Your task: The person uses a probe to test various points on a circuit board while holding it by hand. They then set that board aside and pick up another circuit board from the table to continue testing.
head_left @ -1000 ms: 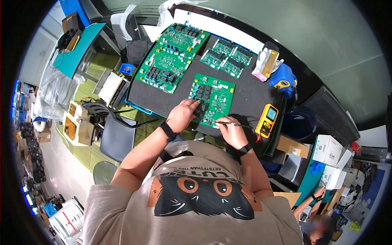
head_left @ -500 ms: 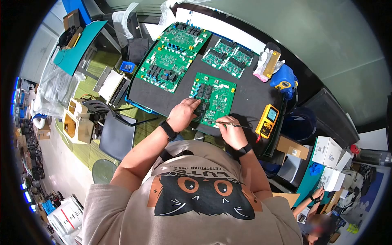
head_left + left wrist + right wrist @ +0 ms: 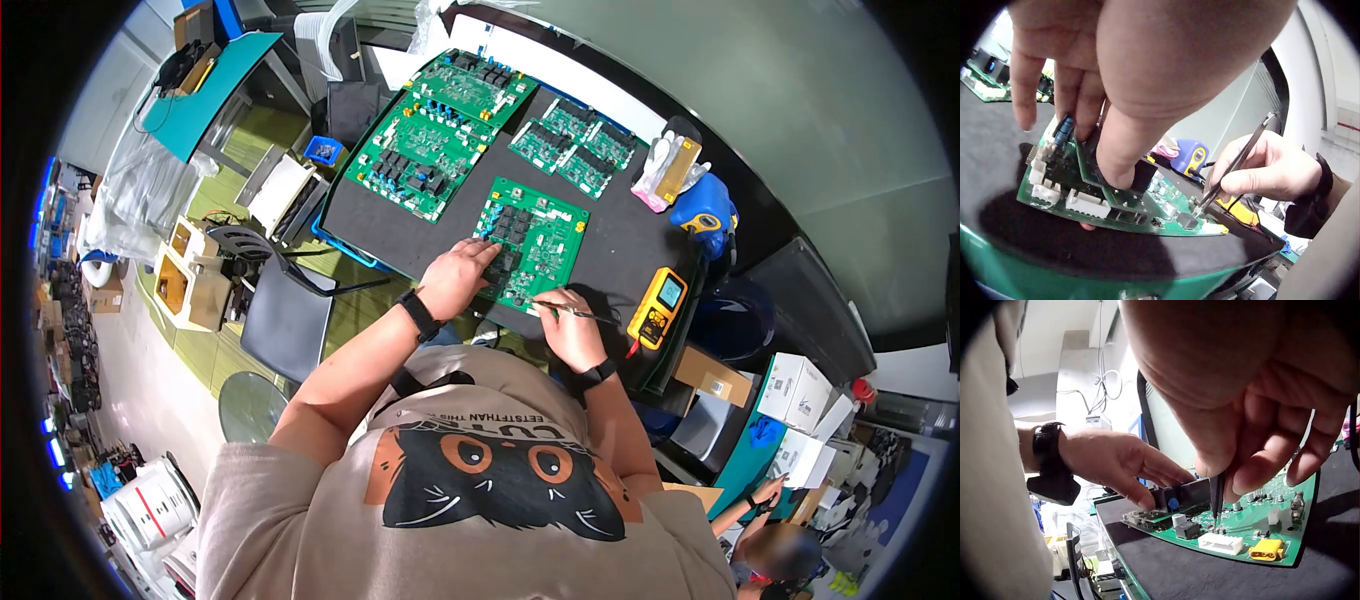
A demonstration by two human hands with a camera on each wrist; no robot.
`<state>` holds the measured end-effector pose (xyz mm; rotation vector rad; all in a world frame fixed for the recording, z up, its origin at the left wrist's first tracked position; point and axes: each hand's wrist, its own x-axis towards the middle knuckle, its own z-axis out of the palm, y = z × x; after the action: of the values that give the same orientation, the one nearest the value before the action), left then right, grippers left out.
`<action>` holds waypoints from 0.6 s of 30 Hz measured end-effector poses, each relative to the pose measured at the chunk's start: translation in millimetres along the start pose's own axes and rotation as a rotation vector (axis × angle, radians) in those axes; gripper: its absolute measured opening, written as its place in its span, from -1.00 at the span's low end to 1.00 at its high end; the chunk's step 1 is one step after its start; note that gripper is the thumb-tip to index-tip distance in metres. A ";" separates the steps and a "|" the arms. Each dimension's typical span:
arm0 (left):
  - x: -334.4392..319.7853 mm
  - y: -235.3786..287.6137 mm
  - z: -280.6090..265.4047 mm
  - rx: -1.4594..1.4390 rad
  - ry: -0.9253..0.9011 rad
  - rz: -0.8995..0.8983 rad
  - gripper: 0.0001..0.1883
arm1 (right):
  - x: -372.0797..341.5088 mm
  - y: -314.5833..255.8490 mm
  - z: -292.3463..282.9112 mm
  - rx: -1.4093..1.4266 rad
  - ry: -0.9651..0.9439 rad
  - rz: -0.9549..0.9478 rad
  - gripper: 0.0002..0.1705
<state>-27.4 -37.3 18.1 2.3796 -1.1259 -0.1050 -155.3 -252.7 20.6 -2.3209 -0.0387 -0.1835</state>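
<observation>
A green circuit board (image 3: 548, 240) with black relays and white connectors lies at the near side of the dark-topped table. My left hand (image 3: 455, 278) grips its left part, the thumb (image 3: 1116, 156) lying on dark components and other fingers beyond them; a fingertip shows under the board's edge in the left wrist view. In my right hand (image 3: 572, 330), thumb and fingers pinch dark tweezers (image 3: 1216, 499). Their tips point down among small parts beside a white connector (image 3: 1220, 544), near a yellow connector (image 3: 1266, 550) at the board's corner.
More green boards (image 3: 425, 150) lie at the table's left, and several smaller ones (image 3: 570, 148) at the back. On the right are a yellow multimeter (image 3: 657, 308), a blue-and-yellow device (image 3: 705, 215) and a glove (image 3: 655, 175). Another person's hand (image 3: 768, 490) shows at far right.
The head view has shifted slightly, so the table and boards sit a little further right. Both hands keep nearly the same places on the board, the tweezers still at its near edge.
</observation>
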 end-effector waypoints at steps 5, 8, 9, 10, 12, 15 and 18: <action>4.8 -0.2 -6.1 -0.038 -0.036 -0.013 -0.28 | 0.7 -2.9 1.9 -0.052 0.037 -0.023 -0.94; 7.8 -3.3 -10.2 -0.068 -0.078 -0.021 -0.28 | 0.9 -4.5 2.1 -0.051 0.035 0.009 -0.95; 8.5 -4.2 -10.4 -0.061 -0.072 -0.011 -0.30 | 1.5 -4.9 2.3 -0.052 0.038 0.011 -0.95; 8.5 -4.9 -11.0 -0.054 -0.069 -0.001 -0.31 | 1.5 -5.6 2.4 -0.034 0.037 0.022 -0.95; 10.6 -6.3 -15.1 -0.061 -0.084 0.007 -0.31 | 3.8 -7.8 2.5 -0.021 0.043 0.039 -0.96; 13.2 -7.3 -18.9 -0.075 -0.113 0.012 -0.31 | 4.9 -14.0 2.9 -0.063 0.037 0.069 -0.95; 14.8 -11.5 -19.0 -0.103 -0.111 0.024 -0.31 | 7.4 -19.3 1.9 -0.096 0.036 0.077 -0.93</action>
<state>-4.4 -34.4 31.3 2.2928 -1.1701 -0.2832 -149.3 -238.3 34.3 -2.4099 0.0788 -0.1923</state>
